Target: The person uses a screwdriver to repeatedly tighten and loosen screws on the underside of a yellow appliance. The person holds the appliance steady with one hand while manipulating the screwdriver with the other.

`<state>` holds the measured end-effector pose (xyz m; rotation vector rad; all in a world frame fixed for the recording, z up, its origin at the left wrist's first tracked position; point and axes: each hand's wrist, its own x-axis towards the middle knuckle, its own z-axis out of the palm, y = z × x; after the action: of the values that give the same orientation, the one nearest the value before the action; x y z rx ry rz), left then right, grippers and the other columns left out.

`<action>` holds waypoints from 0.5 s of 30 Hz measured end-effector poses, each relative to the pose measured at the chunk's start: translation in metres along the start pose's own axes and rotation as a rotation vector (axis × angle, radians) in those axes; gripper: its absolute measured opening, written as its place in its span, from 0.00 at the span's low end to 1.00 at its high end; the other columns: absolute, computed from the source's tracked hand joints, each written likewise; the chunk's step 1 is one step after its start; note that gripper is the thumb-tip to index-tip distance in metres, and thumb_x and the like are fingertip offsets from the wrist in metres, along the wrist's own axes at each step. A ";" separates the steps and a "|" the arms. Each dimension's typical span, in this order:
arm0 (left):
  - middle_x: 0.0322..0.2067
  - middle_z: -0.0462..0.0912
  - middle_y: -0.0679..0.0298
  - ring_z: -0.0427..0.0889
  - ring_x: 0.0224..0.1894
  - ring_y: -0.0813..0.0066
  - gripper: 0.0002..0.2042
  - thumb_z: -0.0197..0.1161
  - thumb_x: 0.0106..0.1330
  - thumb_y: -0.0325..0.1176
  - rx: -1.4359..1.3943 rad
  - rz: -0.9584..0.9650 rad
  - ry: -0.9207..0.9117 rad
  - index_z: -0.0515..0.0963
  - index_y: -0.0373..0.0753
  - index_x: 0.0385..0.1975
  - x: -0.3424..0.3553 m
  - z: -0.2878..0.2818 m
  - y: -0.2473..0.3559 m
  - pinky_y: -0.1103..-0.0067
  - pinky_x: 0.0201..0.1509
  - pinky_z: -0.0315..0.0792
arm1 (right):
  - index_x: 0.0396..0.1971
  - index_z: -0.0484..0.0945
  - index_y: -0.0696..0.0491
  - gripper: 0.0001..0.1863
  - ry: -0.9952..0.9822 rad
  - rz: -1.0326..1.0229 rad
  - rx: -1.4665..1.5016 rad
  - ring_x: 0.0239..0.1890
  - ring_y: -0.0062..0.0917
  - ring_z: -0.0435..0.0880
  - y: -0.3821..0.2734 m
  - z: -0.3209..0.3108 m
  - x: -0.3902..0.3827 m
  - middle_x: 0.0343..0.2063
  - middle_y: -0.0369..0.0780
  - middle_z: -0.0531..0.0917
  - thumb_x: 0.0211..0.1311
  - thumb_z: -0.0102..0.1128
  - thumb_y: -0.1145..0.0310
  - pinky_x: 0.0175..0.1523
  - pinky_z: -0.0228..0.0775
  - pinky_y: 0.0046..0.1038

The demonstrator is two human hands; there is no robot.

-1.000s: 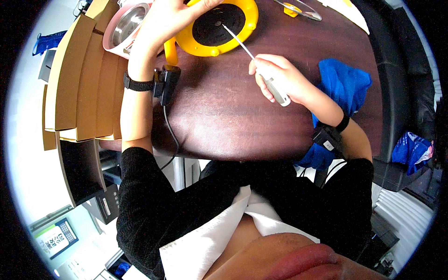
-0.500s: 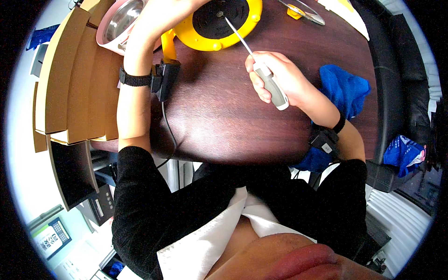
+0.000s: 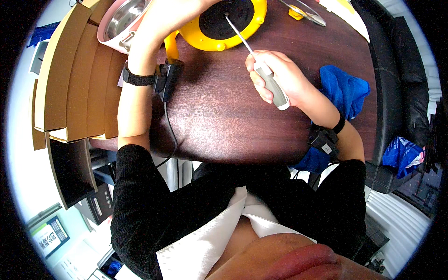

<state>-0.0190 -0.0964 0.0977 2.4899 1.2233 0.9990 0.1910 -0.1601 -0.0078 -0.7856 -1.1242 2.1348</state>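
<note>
My right hand (image 3: 291,77) is closed around the grey-and-white handle of a screwdriver (image 3: 278,93). The metal shaft slants up and left, its tip at the centre of a black disc (image 3: 214,25). A yellow rim (image 3: 201,43) with small round knobs circles that disc; together they look like the underside of a round appliance. My left hand (image 3: 182,11) reaches over the left part of this yellow piece, with its fingers cut off by the upper edge, so I cannot see its grip. Below that hand, a yellow arm-like part (image 3: 171,45) sticks out towards me.
A pink pot (image 3: 108,35) with a metal inside stands left of my left forearm. Cardboard boxes (image 3: 77,79) line the table's left side. A glass lid (image 3: 308,15) with a yellow knob lies at the far right, and a blue cloth (image 3: 343,91) sits beside my right wrist.
The yellow piece and my left hand have shifted slightly right. The screwdriver tip stays at the disc's centre, and my right hand has hardly moved.
</note>
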 end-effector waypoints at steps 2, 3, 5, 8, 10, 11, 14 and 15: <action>0.51 0.74 0.54 0.73 0.54 0.60 0.22 0.62 0.60 0.40 0.012 0.008 0.003 0.73 0.34 0.51 0.002 0.002 -0.002 0.72 0.59 0.66 | 0.30 0.70 0.56 0.17 0.012 -0.005 -0.011 0.09 0.21 0.70 0.000 0.000 -0.001 0.13 0.37 0.72 0.68 0.40 0.58 0.13 0.64 0.23; 0.51 0.75 0.54 0.73 0.54 0.60 0.22 0.62 0.60 0.40 0.015 0.010 0.010 0.73 0.34 0.51 0.001 0.002 -0.003 0.72 0.59 0.66 | 0.30 0.70 0.56 0.17 0.010 -0.004 -0.011 0.09 0.20 0.70 0.000 0.000 -0.001 0.13 0.37 0.72 0.68 0.40 0.58 0.13 0.64 0.23; 0.51 0.75 0.54 0.73 0.54 0.60 0.22 0.61 0.60 0.40 0.020 0.014 0.024 0.73 0.34 0.51 0.000 0.001 -0.004 0.72 0.59 0.66 | 0.30 0.70 0.55 0.17 0.003 -0.005 -0.010 0.09 0.20 0.70 0.000 -0.001 -0.001 0.13 0.37 0.71 0.68 0.40 0.58 0.12 0.64 0.22; 0.50 0.75 0.54 0.73 0.54 0.60 0.22 0.61 0.60 0.40 -0.029 -0.037 0.034 0.73 0.34 0.51 -0.001 0.001 -0.003 0.72 0.59 0.66 | 0.30 0.70 0.55 0.16 0.002 -0.010 -0.001 0.09 0.20 0.70 0.001 -0.001 -0.001 0.13 0.37 0.71 0.68 0.40 0.58 0.12 0.64 0.22; 0.50 0.75 0.54 0.73 0.54 0.60 0.22 0.61 0.60 0.40 -0.016 -0.023 0.038 0.73 0.35 0.51 -0.001 0.002 -0.004 0.71 0.59 0.66 | 0.30 0.70 0.55 0.16 0.009 -0.014 0.006 0.09 0.20 0.69 0.000 0.000 -0.001 0.13 0.37 0.71 0.68 0.40 0.58 0.12 0.64 0.22; 0.50 0.75 0.54 0.73 0.54 0.60 0.22 0.61 0.60 0.40 -0.009 -0.017 0.040 0.73 0.35 0.51 -0.001 0.002 -0.004 0.71 0.59 0.66 | 0.30 0.70 0.55 0.16 0.011 -0.016 0.007 0.09 0.20 0.69 0.000 0.001 -0.001 0.13 0.36 0.71 0.68 0.40 0.58 0.12 0.64 0.22; 0.50 0.75 0.54 0.73 0.54 0.60 0.22 0.61 0.60 0.40 0.015 -0.008 0.041 0.73 0.35 0.51 0.000 0.003 -0.002 0.72 0.59 0.66 | 0.30 0.70 0.55 0.15 0.019 -0.024 0.000 0.09 0.20 0.69 0.001 0.000 -0.001 0.13 0.36 0.71 0.68 0.40 0.59 0.12 0.64 0.22; 0.50 0.75 0.54 0.73 0.54 0.60 0.22 0.61 0.60 0.40 0.019 -0.018 0.044 0.73 0.35 0.51 0.000 0.002 0.000 0.72 0.59 0.65 | 0.30 0.70 0.55 0.15 0.012 -0.026 -0.007 0.09 0.20 0.69 0.001 0.000 0.000 0.13 0.36 0.71 0.68 0.40 0.60 0.12 0.63 0.22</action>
<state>-0.0179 -0.0962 0.0955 2.4791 1.2714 1.0486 0.1904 -0.1607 -0.0087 -0.7819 -1.1297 2.1028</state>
